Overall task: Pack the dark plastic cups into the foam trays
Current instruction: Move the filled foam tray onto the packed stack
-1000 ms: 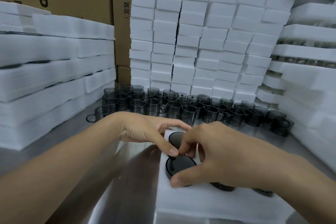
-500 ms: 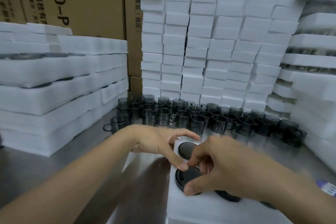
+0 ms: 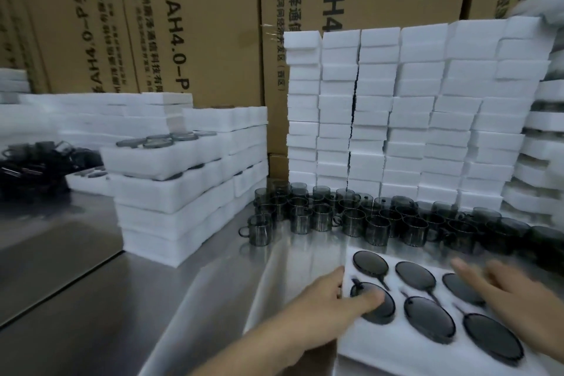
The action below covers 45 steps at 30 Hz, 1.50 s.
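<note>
Six dark cups (image 3: 428, 319) sitting upside down in one foam tray (image 3: 366, 343) on worktop (image 3: 152, 299). Left hand (image 3: 329, 305) flat, thumb pressing near-left cup. Right hand (image 3: 512, 296) was pinching there before, now released, fingers spread over tray's right side.

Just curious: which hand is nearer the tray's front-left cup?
Left hand: its thumb touches that cup; the right hand is over the right side of the tray.
</note>
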### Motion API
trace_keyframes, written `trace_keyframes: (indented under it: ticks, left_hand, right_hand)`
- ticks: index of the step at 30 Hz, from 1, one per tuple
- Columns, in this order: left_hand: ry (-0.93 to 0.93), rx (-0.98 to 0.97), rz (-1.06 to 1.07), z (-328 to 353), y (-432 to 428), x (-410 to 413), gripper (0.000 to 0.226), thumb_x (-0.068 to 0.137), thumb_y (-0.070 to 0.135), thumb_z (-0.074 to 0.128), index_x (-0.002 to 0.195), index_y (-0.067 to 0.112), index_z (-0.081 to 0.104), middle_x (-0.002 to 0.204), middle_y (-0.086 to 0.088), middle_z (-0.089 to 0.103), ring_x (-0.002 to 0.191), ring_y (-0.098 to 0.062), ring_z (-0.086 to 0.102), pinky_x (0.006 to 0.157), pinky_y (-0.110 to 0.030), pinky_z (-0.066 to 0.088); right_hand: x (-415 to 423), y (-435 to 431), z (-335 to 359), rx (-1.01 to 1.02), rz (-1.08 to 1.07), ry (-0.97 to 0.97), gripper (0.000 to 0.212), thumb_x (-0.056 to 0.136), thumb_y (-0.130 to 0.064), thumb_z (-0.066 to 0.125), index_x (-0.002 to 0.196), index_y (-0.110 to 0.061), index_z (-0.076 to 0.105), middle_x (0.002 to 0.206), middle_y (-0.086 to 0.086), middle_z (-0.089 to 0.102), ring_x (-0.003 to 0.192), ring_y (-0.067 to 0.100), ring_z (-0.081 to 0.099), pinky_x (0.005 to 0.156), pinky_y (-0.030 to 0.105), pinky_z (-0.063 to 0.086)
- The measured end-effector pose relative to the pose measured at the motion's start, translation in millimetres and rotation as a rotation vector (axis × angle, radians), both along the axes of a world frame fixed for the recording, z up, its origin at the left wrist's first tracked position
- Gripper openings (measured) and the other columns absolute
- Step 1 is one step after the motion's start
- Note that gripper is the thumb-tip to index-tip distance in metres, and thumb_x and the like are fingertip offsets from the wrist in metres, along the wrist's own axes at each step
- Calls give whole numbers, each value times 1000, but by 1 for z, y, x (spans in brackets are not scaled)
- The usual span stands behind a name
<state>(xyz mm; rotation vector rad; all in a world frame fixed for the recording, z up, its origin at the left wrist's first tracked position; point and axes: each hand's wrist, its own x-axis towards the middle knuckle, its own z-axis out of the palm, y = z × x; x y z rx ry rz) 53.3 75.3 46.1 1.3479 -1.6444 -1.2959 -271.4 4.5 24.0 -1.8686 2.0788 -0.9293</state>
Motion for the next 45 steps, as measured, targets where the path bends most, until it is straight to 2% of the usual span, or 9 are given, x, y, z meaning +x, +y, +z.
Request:
trace_keyframes:
  ticks: [5, 8, 11, 14, 18, 27, 35, 39, 45]
  left_hand:
    - [530, 189, 210, 19, 14, -6, 52, 95, 32, 79, 131, 64, 60, 135, 2, 71, 108, -33, 77, 63, -43, 66]
    - [697, 151, 328, 50, 9, 15, 37, 97, 20, 74, 118, 50, 73, 131, -11, 70, 109, -38, 71, 54, -39, 61]
    - [846, -1, 395, 112, 12, 55, 63, 83, 19, 85, 140, 37, 65, 133, -15, 68, 108, -36, 69, 54, -36, 62]
    - [875, -262, 599, 176, 10, 109, 87, 87, 14, 82, 151, 55, 41, 130, -9, 58, 109, -36, 65, 64, -42, 64]
    - [709, -477, 851, 230, -1, 167, 42, 106, 14, 60, 126, 48, 47, 139, 0, 40, 119, -33, 50, 62, -42, 65]
    - [646, -376, 1099, 224, -36, 214, 28, 110, 18, 57, 130, 32, 44, 135, -5, 30, 123, -39, 38, 81, -54, 63]
    - [643, -358, 1137, 214, -46, 216, 35, 112, 20, 52, 143, 30, 39, 141, -6, 31, 122, -37, 38, 82, -56, 64]
    - [405, -293, 1141, 211, -51, 217, 61, 112, 33, 48, 165, 36, 20, 157, -10, 34, 120, -34, 43, 80, -51, 57]
    - [142, -256, 1169, 217, -67, 225, 100, 98, 48, 64, 171, 36, -4, 166, -19, 30, 143, -47, 40, 117, -58, 43]
  right_hand:
    - [-6, -5, 21, 12, -23, -791, 84, 58, -106, 58, 73, -24, 72, 63, 0, 67, 52, 23, 64, 56, 36, 50]
    - [-2, 1, 32, -41, 135, -1065, 73, 60, -94, 69, 59, -22, 60, 52, 1, 55, 38, 20, 54, 45, 28, 50]
    - [19, 18, 14, -28, 178, -667, 66, 78, -88, 56, 76, -23, 61, 52, 2, 53, 43, 26, 59, 43, 30, 48]
    - [42, 34, -13, -28, 317, -274, 59, 87, -88, 46, 104, -36, 65, 66, -1, 67, 58, 14, 66, 64, 26, 57]
    - [54, 31, -6, 28, 413, 83, 40, 89, -79, 35, 105, -50, 58, 75, -19, 70, 73, -2, 69, 72, 15, 51]
    - [62, 31, -10, -77, 410, 43, 39, 103, -57, 52, 86, -29, 72, 69, -15, 73, 70, 4, 72, 77, 21, 55]
    - [61, 30, -11, -41, 424, 53, 48, 100, -67, 43, 89, -30, 71, 74, -21, 73, 75, -2, 70, 73, 11, 49]
    - [57, 32, -7, 12, 423, 120, 47, 99, -70, 40, 92, -34, 69, 80, -25, 73, 80, -2, 69, 74, 13, 51]
    - [51, 31, -11, 26, 420, 198, 61, 87, -87, 25, 99, -41, 63, 83, -21, 70, 79, -1, 66, 77, 22, 55]
